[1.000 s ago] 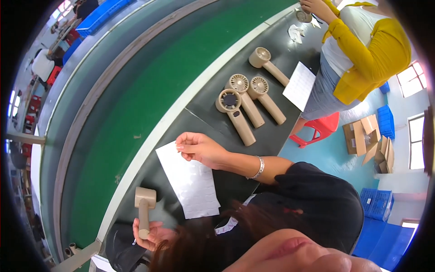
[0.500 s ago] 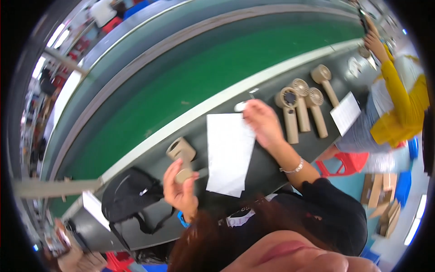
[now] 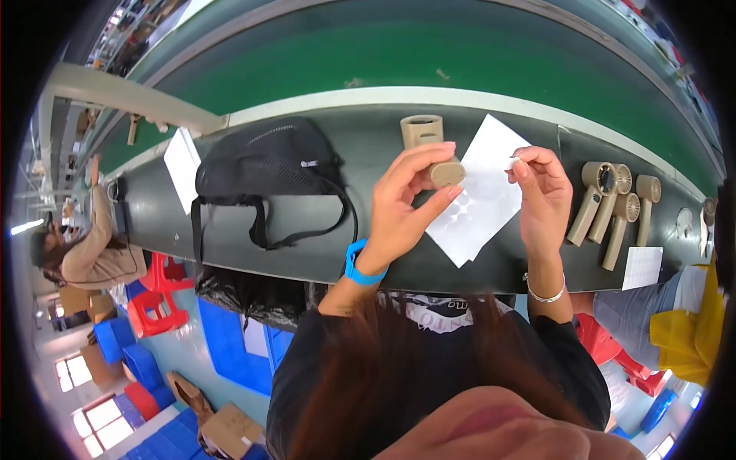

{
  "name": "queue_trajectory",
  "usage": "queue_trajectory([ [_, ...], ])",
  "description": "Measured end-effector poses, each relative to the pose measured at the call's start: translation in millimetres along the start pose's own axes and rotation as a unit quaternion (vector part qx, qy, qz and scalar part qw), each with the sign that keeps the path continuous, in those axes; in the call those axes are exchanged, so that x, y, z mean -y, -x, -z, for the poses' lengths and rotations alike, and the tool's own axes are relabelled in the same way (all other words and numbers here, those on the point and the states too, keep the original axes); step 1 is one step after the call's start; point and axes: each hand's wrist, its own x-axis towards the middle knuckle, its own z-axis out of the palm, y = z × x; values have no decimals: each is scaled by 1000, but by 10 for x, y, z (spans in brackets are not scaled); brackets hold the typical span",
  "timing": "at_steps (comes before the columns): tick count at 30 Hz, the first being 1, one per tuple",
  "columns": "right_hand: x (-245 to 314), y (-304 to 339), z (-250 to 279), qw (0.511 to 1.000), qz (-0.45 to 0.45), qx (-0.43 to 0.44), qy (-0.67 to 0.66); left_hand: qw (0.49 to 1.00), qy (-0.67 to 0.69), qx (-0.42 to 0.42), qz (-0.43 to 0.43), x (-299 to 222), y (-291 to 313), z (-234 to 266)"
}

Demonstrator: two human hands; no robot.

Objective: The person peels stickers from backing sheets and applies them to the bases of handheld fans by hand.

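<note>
Gripping beige fan (image 3: pixel 446 175) in left hand (image 3: pixel 399 205), centre of frame. Right hand (image 3: pixel 546 190) pinching small white piece (image 3: pixel 511 163), apart from fan, not yet on it; unit looks unfinished. 4 more fans (image 3: pixel 609 208) lie right of frame; whether done, cannot tell.

The left hand (image 3: pixel 397 208) pointed toward one o'clock, fingers curled, thumb angled toward two; the right hand (image 3: pixel 544 195) pointed toward eleven, thumb and forefinger pinched.
</note>
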Motion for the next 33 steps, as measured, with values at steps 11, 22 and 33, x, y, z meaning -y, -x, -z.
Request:
queue_trajectory([
  [11, 70, 210, -202, 996, 44, 45, 67, 999, 41, -15, -6, -7, 110, 53],
  [22, -34, 238, -198, 1000, 0, 15, 22, 990, -116, -78, 0, -157, 119, 179],
  [33, -125, 296, -77, 999, 37, 31, -19, 985, -162, -22, 61, -331, 126, 456],
])
